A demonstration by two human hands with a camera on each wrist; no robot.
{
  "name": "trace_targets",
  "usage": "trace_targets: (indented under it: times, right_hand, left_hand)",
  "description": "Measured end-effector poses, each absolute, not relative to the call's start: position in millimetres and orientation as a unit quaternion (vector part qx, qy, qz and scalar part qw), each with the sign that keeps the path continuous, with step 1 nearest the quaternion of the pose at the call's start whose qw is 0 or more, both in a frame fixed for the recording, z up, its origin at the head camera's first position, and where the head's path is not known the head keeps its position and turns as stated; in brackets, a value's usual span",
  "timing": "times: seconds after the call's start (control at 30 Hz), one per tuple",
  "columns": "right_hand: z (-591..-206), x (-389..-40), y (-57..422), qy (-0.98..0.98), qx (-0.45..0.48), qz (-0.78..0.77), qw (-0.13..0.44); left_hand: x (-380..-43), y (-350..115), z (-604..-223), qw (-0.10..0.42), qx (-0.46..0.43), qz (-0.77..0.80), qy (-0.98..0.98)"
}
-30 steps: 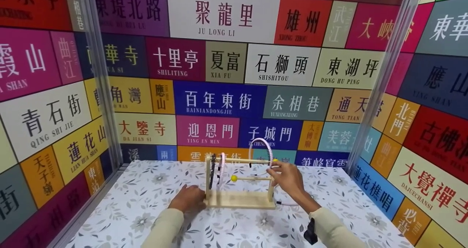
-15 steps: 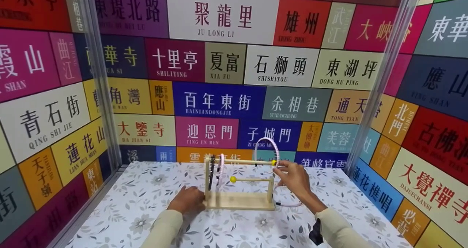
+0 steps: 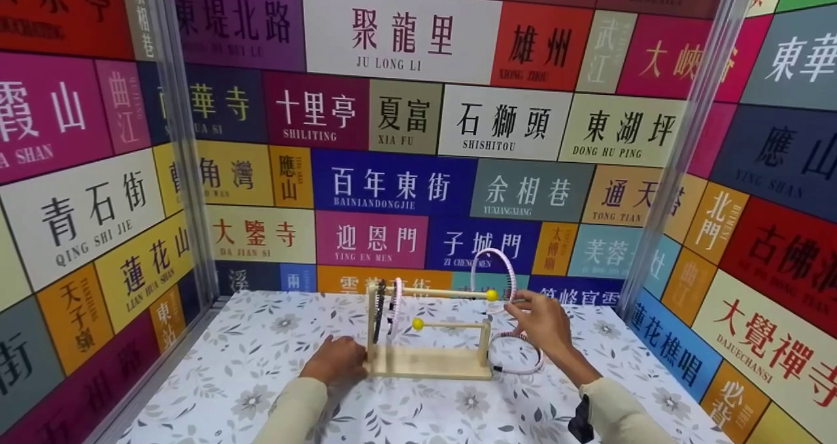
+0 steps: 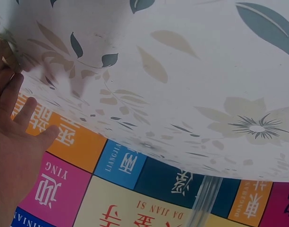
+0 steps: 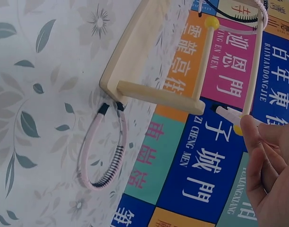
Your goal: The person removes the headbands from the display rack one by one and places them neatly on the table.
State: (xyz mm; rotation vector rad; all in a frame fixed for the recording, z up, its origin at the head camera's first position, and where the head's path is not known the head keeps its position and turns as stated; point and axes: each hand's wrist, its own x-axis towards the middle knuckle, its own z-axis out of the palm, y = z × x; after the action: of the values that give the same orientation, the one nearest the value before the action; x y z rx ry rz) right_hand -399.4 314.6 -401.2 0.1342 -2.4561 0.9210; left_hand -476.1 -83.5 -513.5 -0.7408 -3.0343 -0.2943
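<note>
My right hand (image 3: 543, 320) pinches a pink headband (image 3: 511, 274) with black teeth, held upright at the right end of the upper rod (image 3: 444, 293) of a wooden rack (image 3: 431, 363). In the head view, the rod's yellow ball tip (image 3: 492, 295) shows inside the headband's loop. In the right wrist view, the held headband is largely hidden behind the fingers. My left hand (image 3: 335, 359) grips the lower left end of the rack; in the left wrist view, its fingertips meet the wood at the frame's edge. Another pink headband (image 3: 398, 300) and a black headband (image 3: 379, 313) hang near the left post.
One more pink headband (image 5: 84, 156) lies on the table at the right foot of the rack. A shorter lower rod (image 3: 451, 325) with a yellow ball points left. Flowered cloth (image 3: 248, 392) covers the table, and walls of coloured Chinese signs stand around it.
My right hand has moved the pink headband rightward along the upper rod to its tip, uncovering the yellow ball and the headband on the table. The left hand stays at the rack.
</note>
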Motion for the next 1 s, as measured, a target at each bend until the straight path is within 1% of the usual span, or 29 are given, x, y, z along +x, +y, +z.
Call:
trace_targets:
  times: [0.53,0.8,1.0]
  right_hand:
    - [-405.4,-387.4,346.9,-0.910,0.050,0.315,0.264]
    - [-415.2,-378.7,359.0,-0.915,0.037,0.314,0.251]
    - [-429.1,-369.5,363.7,-0.920,0.022,0.318,0.226]
  left_hand:
    - [-475.4,-86.1,-513.7,0.011,-0.255,-0.096,-0.962]
    - [-474.1,-83.6,-512.9,0.012,-0.259,-0.079,-0.963]
    - [-470.9,-81.5,-510.6,0.004,-0.246,-0.081,-0.966]
